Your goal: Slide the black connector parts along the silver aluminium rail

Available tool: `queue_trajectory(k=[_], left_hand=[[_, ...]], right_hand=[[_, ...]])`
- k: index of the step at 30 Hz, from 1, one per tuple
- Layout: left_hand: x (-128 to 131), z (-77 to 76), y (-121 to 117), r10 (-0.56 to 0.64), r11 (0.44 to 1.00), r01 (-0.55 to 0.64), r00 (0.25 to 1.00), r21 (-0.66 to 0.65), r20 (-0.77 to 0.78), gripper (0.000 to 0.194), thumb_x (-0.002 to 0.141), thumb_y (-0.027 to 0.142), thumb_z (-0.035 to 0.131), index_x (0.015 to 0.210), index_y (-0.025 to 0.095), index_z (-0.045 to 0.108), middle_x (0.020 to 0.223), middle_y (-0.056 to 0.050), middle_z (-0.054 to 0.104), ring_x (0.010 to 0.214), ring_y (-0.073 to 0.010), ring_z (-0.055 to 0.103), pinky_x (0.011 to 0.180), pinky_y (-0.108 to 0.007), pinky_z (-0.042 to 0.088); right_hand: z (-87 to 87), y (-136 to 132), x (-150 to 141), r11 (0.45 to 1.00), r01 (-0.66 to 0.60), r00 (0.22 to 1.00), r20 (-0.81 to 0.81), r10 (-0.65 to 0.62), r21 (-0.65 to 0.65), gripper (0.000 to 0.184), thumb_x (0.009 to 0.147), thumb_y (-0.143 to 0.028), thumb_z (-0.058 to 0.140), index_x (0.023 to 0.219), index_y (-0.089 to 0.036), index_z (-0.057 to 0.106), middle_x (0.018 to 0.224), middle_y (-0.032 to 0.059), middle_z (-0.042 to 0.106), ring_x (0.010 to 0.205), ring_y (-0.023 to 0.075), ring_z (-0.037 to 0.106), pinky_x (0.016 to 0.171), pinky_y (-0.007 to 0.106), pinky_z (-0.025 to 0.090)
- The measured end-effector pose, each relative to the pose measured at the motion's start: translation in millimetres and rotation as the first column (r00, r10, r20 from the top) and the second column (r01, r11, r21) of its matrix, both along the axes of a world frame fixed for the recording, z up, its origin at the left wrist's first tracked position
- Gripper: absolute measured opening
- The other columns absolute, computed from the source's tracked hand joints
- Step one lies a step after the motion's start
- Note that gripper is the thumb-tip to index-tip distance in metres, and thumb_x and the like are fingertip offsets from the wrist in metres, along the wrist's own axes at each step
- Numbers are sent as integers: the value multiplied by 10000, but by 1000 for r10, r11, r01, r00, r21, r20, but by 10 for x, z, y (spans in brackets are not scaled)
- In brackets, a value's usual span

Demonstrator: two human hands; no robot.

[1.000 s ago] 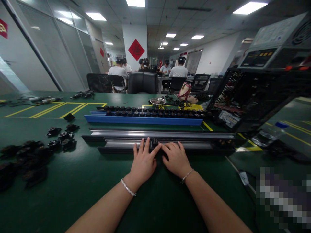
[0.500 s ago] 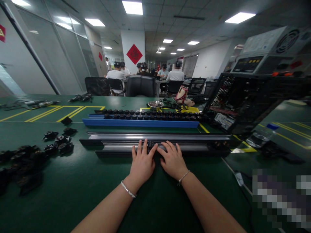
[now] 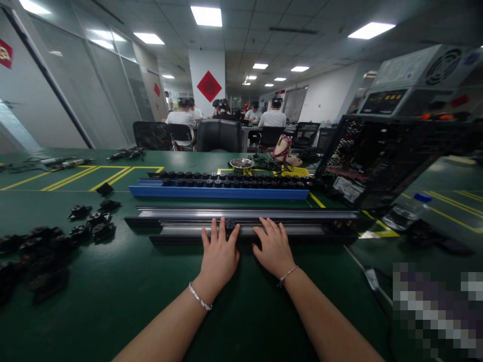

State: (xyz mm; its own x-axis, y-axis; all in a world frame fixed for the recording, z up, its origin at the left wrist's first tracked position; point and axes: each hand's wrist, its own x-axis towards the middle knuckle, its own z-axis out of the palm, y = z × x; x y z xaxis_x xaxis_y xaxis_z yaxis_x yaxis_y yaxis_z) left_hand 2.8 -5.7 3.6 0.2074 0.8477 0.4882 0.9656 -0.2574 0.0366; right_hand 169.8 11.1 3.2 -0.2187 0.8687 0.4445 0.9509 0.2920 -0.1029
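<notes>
My left hand lies over the front black rail with its fingers stretched out and apart. Its index finger and thumb are close to a small black part seated in the rail; contact is unclear. My right hand rests on the same rail a little to the right, fingers spread, holding nothing. Both palms face down. Right behind runs a second long rail with a shiny channel. Some small dark parts sit at the front rail's right end.
A blue rail filled with black plug-like pieces lies farther back. Loose black pieces are heaped at left. On the right stand an open computer case and a plastic bottle. A metal bowl is behind the rails.
My right hand has slid slightly right, widening the space between my hands. My left hand and the small black part have shifted a little left along the rail.
</notes>
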Motion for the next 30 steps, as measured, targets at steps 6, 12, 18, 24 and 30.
queue_trajectory(k=[6,12,18,24,30], left_hand=[[8,12,-20,75,997,-75,997,3,26,536,785,329,542,1312,254,474,1420,-180,371,1357,-405,187,1044,-627,163],[2,14,5,117,993,-116,992,-21,43,557,806,517,483,1318,301,464,1410,-157,396,1349,-425,185,1012,-670,151],[-8,21,12,150,988,-150,989,-37,-15,549,848,550,373,1333,303,445,1406,-169,399,1352,-406,193,1015,-664,131],[-34,42,16,177,982,-179,983,-59,-40,551,863,532,347,1341,273,441,1394,-187,411,1350,-408,200,1020,-649,140],[-86,41,39,208,974,-210,977,-86,-38,562,858,519,378,1350,254,433,1388,-178,427,1357,-388,197,1034,-641,116]], right_hand=[[14,-2,4,1000,-4,1000,-6,4,-16,278,762,-253,535,1028,-219,608,1371,96,457,1293,272,345,1073,504,192],[7,6,1,1000,-1,1000,0,1,-7,225,762,-255,542,970,-205,610,1368,99,461,1287,270,350,1072,502,188],[1,12,3,1000,-1,1000,-11,1,-25,222,769,-326,573,945,-199,621,1369,101,463,1290,282,350,1072,506,191],[19,16,7,999,2,1000,-23,-3,-40,219,788,-363,576,921,-196,624,1368,94,469,1291,274,357,1077,489,203],[17,20,13,999,0,999,-32,-2,-40,208,794,-357,573,908,-190,622,1378,101,457,1298,273,351,1078,485,205]])
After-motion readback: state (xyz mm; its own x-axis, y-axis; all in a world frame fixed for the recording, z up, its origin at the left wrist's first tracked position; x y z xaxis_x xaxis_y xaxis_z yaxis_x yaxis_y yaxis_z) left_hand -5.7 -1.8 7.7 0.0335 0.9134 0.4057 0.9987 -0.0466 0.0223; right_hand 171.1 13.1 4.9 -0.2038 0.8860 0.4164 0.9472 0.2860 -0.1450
